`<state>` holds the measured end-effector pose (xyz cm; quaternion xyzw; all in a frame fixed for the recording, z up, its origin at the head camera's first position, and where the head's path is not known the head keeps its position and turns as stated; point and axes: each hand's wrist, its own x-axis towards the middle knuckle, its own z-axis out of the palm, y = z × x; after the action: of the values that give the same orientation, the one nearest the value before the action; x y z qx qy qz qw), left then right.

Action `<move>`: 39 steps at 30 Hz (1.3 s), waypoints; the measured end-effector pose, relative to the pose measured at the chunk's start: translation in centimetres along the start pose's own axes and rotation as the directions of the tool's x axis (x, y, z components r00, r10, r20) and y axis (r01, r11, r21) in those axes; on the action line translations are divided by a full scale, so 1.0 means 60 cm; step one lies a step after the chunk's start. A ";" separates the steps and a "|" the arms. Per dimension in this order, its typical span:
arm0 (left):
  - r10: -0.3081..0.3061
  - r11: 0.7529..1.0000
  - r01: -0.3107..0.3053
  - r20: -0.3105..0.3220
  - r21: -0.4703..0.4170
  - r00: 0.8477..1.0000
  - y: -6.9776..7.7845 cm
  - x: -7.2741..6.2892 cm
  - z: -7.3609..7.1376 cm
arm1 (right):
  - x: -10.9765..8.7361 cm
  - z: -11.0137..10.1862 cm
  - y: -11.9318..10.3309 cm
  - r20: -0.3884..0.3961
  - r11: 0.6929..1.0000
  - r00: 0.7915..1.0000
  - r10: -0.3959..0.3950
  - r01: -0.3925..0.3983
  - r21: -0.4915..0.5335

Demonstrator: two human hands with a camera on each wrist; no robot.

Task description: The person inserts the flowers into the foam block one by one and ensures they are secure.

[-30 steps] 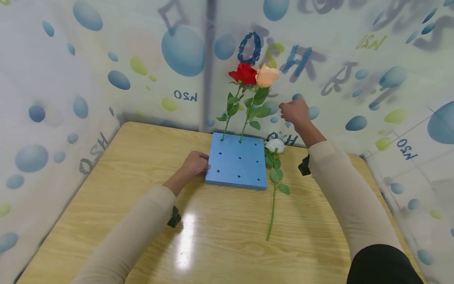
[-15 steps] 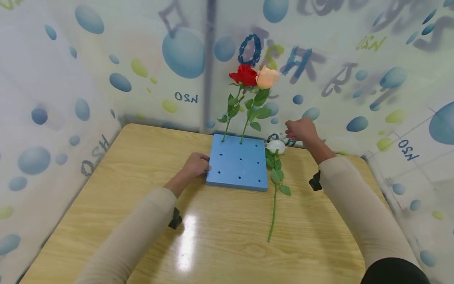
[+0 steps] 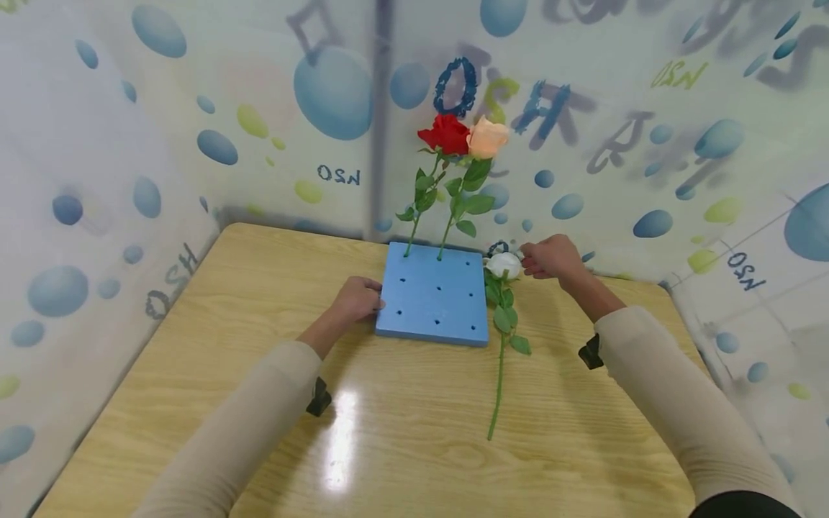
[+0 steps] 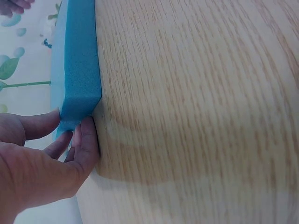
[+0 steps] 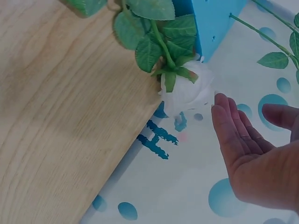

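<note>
A square blue foam board [image 3: 421, 306] with several small holes lies on the table. My left hand [image 3: 358, 298] holds its left side; in the left wrist view the thumb is at the upper edge and the fingers [image 4: 86, 144] are at the side, low by the table. A red rose [image 3: 445, 135] and a peach rose [image 3: 487, 139] stand upright in the board's back holes. To the right of the board lies a white rose [image 3: 503, 265], its stem pointing toward me. Beside its bloom is my right hand [image 3: 553, 257], fingers extended, thumb apart, holding nothing.
The wooden table [image 3: 259, 403] meets a patterned wall [image 3: 285, 144] right behind the board and the white bloom. More wall covering rises at the left and right sides.
My right hand has come down from beside the peach rose's stem to next to the white bloom. The left hand, board and roses have stayed in place.
</note>
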<state>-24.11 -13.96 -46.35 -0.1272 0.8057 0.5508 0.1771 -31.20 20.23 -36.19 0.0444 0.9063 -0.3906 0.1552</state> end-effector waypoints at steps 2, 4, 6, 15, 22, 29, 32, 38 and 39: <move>0.001 1.000 -0.001 0.001 -0.003 1.000 0.001 0.000 0.001 | -0.005 -0.001 0.005 0.029 1.000 1.000 0.012 -0.012 -0.013; 0.001 1.000 -0.001 0.002 -0.007 1.000 0.001 -0.001 0.000 | -0.007 -0.001 0.010 0.052 0.999 0.998 0.025 -0.024 -0.026; 0.003 1.000 -0.003 0.001 -0.003 1.000 0.002 -0.001 0.000 | -0.010 0.000 0.017 0.072 0.999 0.997 0.033 -0.031 -0.033; -0.009 1.000 0.009 0.003 -0.003 1.000 0.003 -0.001 0.000 | -0.015 0.007 0.048 0.115 0.999 0.993 0.039 -0.036 -0.030; -0.013 1.000 0.013 0.013 -0.023 1.000 0.005 -0.001 -0.002 | -0.011 0.021 0.063 0.158 0.998 0.986 0.056 -0.055 -0.014; -0.022 0.999 0.023 0.008 -0.027 1.000 0.008 -0.003 -0.004 | -0.003 0.031 0.074 0.167 0.999 0.984 0.053 -0.055 0.003; -0.022 1.000 0.022 0.009 -0.022 1.000 0.006 -0.002 -0.004 | 0.002 0.041 0.083 0.170 0.998 0.983 0.069 -0.070 0.003; -0.027 0.999 0.028 0.010 -0.030 1.000 0.005 0.001 -0.002 | 0.007 0.061 0.102 0.180 0.995 0.979 0.100 -0.099 -0.018; -0.028 0.999 0.029 0.010 -0.030 1.000 0.005 0.002 -0.002 | 0.007 0.064 0.104 0.181 0.995 0.978 0.100 -0.098 -0.020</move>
<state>-24.33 -13.93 -46.08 -0.1387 0.7945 0.5609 0.1868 -29.40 21.76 -43.13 0.0525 0.8871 -0.3798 0.2568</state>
